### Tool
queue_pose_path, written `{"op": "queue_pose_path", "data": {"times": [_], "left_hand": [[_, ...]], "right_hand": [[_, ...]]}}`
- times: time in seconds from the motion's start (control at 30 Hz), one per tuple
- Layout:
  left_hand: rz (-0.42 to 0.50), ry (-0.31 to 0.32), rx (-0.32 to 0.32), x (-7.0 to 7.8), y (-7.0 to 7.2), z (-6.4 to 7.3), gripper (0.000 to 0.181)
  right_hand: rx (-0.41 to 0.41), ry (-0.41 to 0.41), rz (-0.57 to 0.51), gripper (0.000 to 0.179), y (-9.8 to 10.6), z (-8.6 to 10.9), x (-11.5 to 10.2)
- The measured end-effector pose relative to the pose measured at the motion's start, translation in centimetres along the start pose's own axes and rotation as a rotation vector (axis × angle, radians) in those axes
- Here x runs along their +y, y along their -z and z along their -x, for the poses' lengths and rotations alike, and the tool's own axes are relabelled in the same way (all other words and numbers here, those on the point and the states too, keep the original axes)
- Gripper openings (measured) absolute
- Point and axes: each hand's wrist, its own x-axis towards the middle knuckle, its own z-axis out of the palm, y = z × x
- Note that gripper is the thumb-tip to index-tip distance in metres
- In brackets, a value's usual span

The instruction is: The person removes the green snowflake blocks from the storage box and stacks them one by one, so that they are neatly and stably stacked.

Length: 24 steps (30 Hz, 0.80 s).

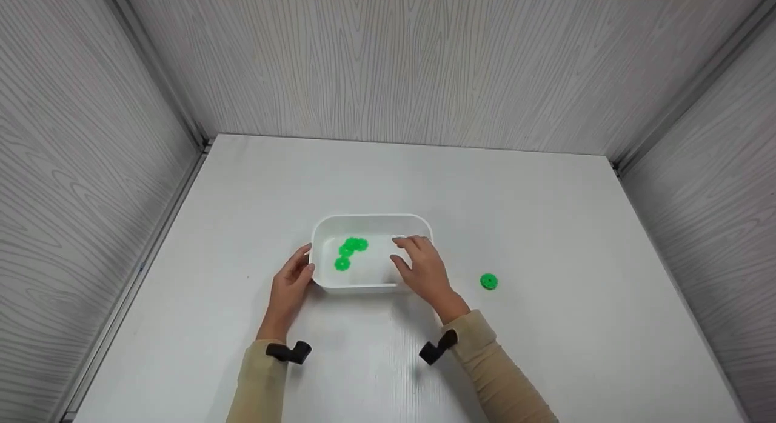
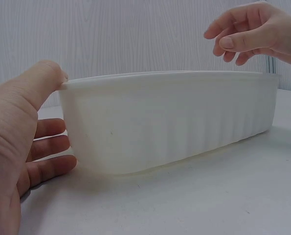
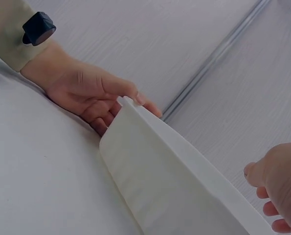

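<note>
Head view: table (image 1: 521,205) bears white tray (image 1: 357,287); left hand (image 1: 291,289) grips its left end, thumb on top, presumably steadying it; right hand (image 1: 426,271), fingers parted, holding nothing, hovers over the right end. Green discs (image 1: 347,251) lie inside, leftward; a lone disc (image 1: 488,281) rests outside, rightward.

My left hand (image 1: 287,297) holds the white tub (image 1: 377,268), where green discs (image 1: 353,244) lie; my right hand (image 1: 425,273) hovers above its right end; one disc (image 1: 487,283) lies outside.
</note>
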Motion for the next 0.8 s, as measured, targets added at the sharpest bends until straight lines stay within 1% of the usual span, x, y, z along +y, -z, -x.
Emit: {"op": "queue_pose_path", "data": {"times": [0.2, 0.33, 0.43, 0.57, 0.63, 0.7, 0.77, 0.8], "left_hand": [[-0.036, -0.048, 0.014, -0.5, 0.1, -0.3, 0.046], [-0.040, -0.056, 0.020, -0.5, 0.1, -0.3, 0.046], [-0.038, -0.054, 0.022, -0.4, 0.1, -0.3, 0.046], [-0.037, -0.054, 0.009, -0.3, 0.0, -0.5, 0.046], [-0.016, -0.050, 0.003, -0.4, 0.0, -0.5, 0.046], [-0.006, -0.033, -0.006, -0.2, 0.1, -0.4, 0.046], [0.003, -0.020, -0.013, 0.4, -0.1, 0.0, 0.046], [0.015, -0.018, -0.010, 0.4, -0.1, 0.1, 0.046]], "right_hand": [[-0.072, 0.038, 0.006, 0.028, -1.4, -1.0, -0.3], [-0.133, 0.041, 0.000, 0.028, -2.2, -1.7, -0.6], [-0.202, 0.033, -0.006, 0.030, -2.7, -2.3, -1.0], [-0.304, 0.020, -0.013, 0.034, -3.4, -3.1, -1.4], [-0.353, 0.018, -0.008, 0.035, -3.8, -3.5, -1.7], [-0.403, 0.016, -0.001, 0.036, -4.2, -3.7, -2.0], [-0.455, 0.010, 0.012, 0.036, -4.6, -3.9, -2.2], [-0.484, -0.001, 0.022, 0.037, -4.8, -3.9, -2.4]]}}
